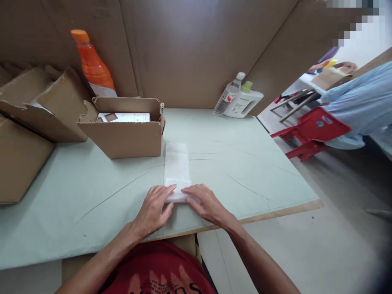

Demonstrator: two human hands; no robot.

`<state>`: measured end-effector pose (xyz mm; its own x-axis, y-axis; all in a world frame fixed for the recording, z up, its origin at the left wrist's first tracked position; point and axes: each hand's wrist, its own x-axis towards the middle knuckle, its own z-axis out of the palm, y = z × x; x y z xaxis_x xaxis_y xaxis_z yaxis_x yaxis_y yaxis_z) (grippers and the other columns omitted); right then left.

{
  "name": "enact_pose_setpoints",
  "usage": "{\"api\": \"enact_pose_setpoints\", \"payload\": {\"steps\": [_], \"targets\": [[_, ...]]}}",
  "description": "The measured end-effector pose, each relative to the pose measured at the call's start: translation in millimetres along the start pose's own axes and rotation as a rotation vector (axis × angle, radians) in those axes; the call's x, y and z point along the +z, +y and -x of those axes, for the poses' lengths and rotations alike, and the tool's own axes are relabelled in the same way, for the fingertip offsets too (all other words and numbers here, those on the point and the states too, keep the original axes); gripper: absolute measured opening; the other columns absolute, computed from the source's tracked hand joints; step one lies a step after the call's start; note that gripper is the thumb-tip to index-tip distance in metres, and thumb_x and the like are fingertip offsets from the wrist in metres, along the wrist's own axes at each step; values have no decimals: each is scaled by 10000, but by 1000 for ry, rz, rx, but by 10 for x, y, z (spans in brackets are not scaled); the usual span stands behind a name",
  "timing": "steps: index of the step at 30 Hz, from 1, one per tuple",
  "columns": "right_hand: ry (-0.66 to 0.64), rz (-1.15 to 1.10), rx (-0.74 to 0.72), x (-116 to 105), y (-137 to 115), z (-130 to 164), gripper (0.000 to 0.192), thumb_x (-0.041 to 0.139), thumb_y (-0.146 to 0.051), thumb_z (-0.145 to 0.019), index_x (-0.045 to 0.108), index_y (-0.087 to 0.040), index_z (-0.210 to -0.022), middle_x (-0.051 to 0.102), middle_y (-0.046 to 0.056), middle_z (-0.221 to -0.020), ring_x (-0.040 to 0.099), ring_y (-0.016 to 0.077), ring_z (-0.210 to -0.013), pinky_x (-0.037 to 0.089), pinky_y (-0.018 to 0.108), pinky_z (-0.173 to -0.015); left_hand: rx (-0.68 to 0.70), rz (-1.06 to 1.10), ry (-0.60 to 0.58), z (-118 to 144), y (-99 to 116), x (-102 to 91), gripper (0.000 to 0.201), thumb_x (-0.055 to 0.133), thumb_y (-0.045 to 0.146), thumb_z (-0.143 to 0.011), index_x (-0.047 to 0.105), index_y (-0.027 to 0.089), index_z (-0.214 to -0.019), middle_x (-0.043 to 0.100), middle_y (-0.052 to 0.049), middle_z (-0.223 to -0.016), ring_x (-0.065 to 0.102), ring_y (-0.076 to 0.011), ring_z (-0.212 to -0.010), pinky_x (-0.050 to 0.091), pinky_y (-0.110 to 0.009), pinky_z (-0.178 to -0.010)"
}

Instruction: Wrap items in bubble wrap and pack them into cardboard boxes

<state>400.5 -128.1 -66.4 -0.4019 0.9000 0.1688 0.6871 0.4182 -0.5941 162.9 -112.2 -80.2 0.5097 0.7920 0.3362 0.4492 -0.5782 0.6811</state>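
A pale green paper-covered table (92, 196) sits in front of you, walled by brown cardboard panels (190, 49). On it, just beside an open brown cardboard box (125, 136), lies a long white strip of bubble wrap (177, 165). Your left hand (154, 208) and right hand (205, 204) lie close together, flat and open, pressing its near end. The strip looks light, soft and springy, likely to slide on paper, so hold it by the edges. An orange bottle (93, 65) stands at the back.
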Motion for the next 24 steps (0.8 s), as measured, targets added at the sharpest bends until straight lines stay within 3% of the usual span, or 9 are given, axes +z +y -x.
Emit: {"api": "enact_pose_setpoints", "payload": {"steps": [3,6,9,14,18,21,24], "targets": [[-127,-158,77,-24,-95,98,304,564,-269,-979,661,-255,-1267,764,44,-1133,710,197,-945,557,323,-794,-170,89,-44,152,45,-36,462,540,188,-915,548,194,-1377,741,-71,-1061,678,-199,-912,552,-350,-841],[54,-16,94,29,-132,139,263,556,-279,-988,676,-230,-1217,749,83,-1154,695,234,-1011,548,373,-844,-264,96,-29,123,5,9,453,547,219,-913,562,182,-1364,742,-86,-1097,697,-210,-946,559,-345,-839],[224,215,20,83,-180,161,233,574,-279,-981,672,-203,-1178,715,131,-1174,656,272,-1060,506,434,-888,-272,27,30,-14,-76,90,404,555,238,-907,601,171,-1302,735,-106,-1124,689,-236,-989,546,-376,-882],[91,364,-86,204,-245,154,371,665,-279,-916,624,-183,-1272,677,168,-1260,615,323,-1120,485,479,-893,-294,6,112,-147,-106,140,354,574,257,-893,628,186,-1236,707,-91,-1044,647,-231,-944,520,-395,-891],[194,207,40,276,-125,87,300,597,-242,-950,649,-206,-1243,733,133,-1175,665,286,-1039,511,446,-879,-575,366,234,-39,-12,82,534,613,406,-885,529,181,-1363,646,-123,-1217,641,-207,-975,538,-355,-831],[262,-57,212,276,-88,45,272,593,-316,-957,676,-220,-1198,758,98,-1132,695,260,-996,535,409,-888,-798,791,283,60,76,38,653,703,432,-814,500,161,-1372,644,-146,-1256,655,-230,-1084,530,-387,-932],[194,-364,333,309,-203,22,261,614,-375,-940,697,-203,-1117,768,55,-1018,706,224,-909,551,332,-810,-843,1159,230,77,160,46,620,798,353,-712,588,147,-1258,689,-134,-1214,654,-253,-1137,499,-401,-1008]]}}
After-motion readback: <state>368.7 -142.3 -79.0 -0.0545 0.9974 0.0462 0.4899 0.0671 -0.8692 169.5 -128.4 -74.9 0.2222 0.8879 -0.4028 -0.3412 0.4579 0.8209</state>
